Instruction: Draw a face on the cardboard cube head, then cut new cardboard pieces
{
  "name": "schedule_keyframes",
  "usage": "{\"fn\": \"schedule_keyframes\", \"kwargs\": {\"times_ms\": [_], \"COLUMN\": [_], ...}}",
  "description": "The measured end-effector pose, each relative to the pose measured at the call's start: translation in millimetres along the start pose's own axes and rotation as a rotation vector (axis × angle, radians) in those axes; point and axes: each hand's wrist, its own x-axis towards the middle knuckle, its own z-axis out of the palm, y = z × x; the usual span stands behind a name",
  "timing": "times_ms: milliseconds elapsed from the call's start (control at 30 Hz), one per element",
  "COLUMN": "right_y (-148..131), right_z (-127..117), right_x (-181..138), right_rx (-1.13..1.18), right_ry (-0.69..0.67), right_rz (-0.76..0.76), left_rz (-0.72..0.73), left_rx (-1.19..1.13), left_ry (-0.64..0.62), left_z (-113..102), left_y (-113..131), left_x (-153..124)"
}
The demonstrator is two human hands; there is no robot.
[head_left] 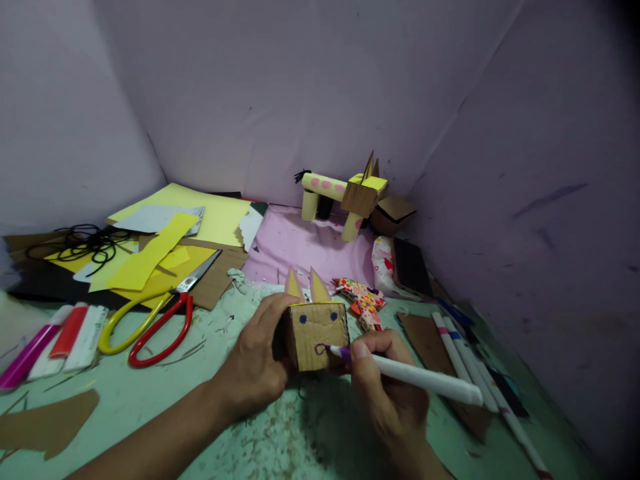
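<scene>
Lilac walls (320, 87) edge the green tabletop (215, 460) behind and on both sides, leaving working room between scissors (188, 283) at left and loose markers (451, 347) at right. Front and centre, the left hand (257, 357) is clamped around an eared cardboard box (320, 330); the right hand (390, 393) pinches a white marker (430, 381), its tip at a small purple loop (320, 349) on the box's face.

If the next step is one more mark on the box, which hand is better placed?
Probably the right hand: it holds the marker, tip at the box. The left hand is busy holding the box.
</scene>
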Motion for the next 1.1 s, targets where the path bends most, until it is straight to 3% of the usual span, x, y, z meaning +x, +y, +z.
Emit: {"fn": "schedule_keyframes", "kwargs": {"times_ms": [267,433,1100], "right_y": [0.3,7.2,7.1], "right_z": [-0.7,-3.9,3.8], "right_x": [-0.7,0.0,-6.0], "right_rx": [0.193,0.162,0.052], "right_ry": [0.07,-0.059,-0.064], "right_rz": [-0.083,-0.278,-0.23], "left_rz": [-0.005,-0.036,-0.01], "left_rx": [-0.009,-0.024,-0.051], "left_ry": [-0.002,-0.012,-0.012], "left_z": [0.1,0.8,0.9], "left_y": [-2.1,-2.5,-1.8], "left_x": [-1.2,-0.5,0.5]}}
